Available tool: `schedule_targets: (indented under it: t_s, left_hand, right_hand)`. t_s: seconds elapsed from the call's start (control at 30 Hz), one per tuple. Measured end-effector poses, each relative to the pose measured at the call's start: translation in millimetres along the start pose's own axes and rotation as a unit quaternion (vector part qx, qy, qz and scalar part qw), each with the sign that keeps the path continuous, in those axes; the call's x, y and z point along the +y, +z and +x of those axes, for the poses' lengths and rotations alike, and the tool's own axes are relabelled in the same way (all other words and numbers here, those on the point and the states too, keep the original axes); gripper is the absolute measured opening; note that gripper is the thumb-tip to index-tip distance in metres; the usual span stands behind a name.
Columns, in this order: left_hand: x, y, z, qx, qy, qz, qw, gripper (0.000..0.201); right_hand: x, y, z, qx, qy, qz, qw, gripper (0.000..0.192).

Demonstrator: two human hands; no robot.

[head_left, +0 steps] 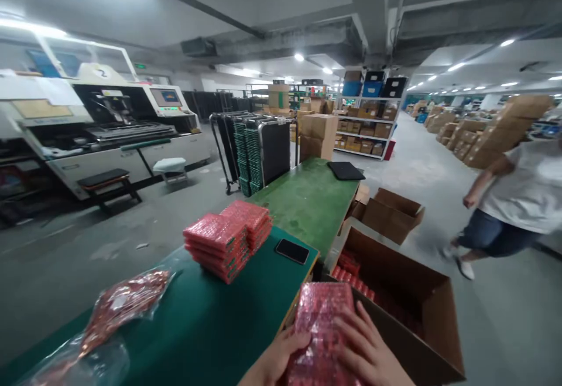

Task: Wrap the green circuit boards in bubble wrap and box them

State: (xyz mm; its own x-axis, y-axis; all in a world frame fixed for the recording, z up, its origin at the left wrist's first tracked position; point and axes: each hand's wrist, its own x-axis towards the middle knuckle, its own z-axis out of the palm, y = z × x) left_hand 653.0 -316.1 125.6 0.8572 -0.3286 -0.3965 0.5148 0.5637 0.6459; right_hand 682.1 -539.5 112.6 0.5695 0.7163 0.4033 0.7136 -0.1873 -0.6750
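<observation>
Both hands press on a pink bubble-wrapped bundle (pixel 322 333) at the near edge of the dark green table (pixel 211 327).

The left hand (pixel 274 362) cups the bundle's left side, fingers curled against it; the right hand (pixel 366 351) lies on top with fingers spread flat, though its grip underneath probably cannot be judged from here. The bundle sits just beside an open cardboard box (pixel 408 310) holding more pink packs. On the table lie two stacks of pink packs (pixel 228 239), a black phone (pixel 292 250) and a clear bag of pink wrap (pixel 118 307). A person (pixel 513 198) in a white shirt walks past on the right.
</observation>
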Motion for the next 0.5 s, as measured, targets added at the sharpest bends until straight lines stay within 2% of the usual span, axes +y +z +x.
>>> schedule_targets:
  t_s: [0.03, 0.07, 0.1, 0.13, 0.17, 0.2, 0.27, 0.3, 0.37, 0.43, 0.5]
  left_hand:
    - [7.4, 2.0, 8.3, -0.001, 0.000, -0.009, 1.000, 0.047]
    - [16.5, 2.9, 15.7, 0.000, 0.010, -0.014, 1.000, 0.048]
    - [27.1, 2.9, 22.5, 0.004, 0.030, -0.017, 0.999, 0.049]
    - [38.6, 1.9, 28.9, 0.012, 0.056, -0.017, 0.998, 0.051]
    - [50.9, 0.1, 35.1, 0.023, 0.086, -0.012, 0.996, 0.053]
    - [63.5, -2.7, 41.5, 0.038, 0.115, -0.004, 0.993, 0.054]
    - [89.2, -11.3, 55.1, 0.072, 0.160, 0.013, 0.984, 0.057]
    - [102.3, -17.4, 62.3, 0.088, 0.177, 0.017, 0.980, 0.057]
    - [129.3, -33.6, 76.7, 0.118, 0.204, 0.012, 0.972, 0.057]
    - [157.8, -55.4, 89.0, 0.136, 0.227, 0.014, 0.964, 0.059]
    - [185.7, -81.7, 96.6, 0.165, 0.266, 0.059, 0.948, 0.068]
  right_hand:
    - [13.2, 2.8, 1.7, 0.079, 0.051, 0.027, 0.995, 0.052]
    - [25.6, 4.7, 6.6, 0.164, 0.114, 0.076, 0.977, 0.051]
    - [36.6, 5.2, 15.2, 0.232, 0.179, 0.146, 0.945, 0.051]
    - [45.5, 4.3, 28.0, 0.262, 0.234, 0.231, 0.907, 0.052]
    - [52.4, 2.2, 44.9, 0.252, 0.272, 0.315, 0.874, 0.055]
    - [57.4, -0.7, 65.3, 0.206, 0.288, 0.389, 0.850, 0.059]
    - [63.6, -6.8, 113.8, 0.088, 0.280, 0.464, 0.836, 0.065]
    - [66.2, -9.3, 140.4, 0.050, 0.272, 0.461, 0.843, 0.067]
    - [73.5, -12.6, 195.7, 0.018, 0.260, 0.421, 0.869, 0.069]
    - [85.8, -14.5, 252.4, -0.002, 0.246, 0.386, 0.889, 0.070]
    - [103.1, -15.5, 310.1, -0.045, 0.215, 0.381, 0.898, 0.069]
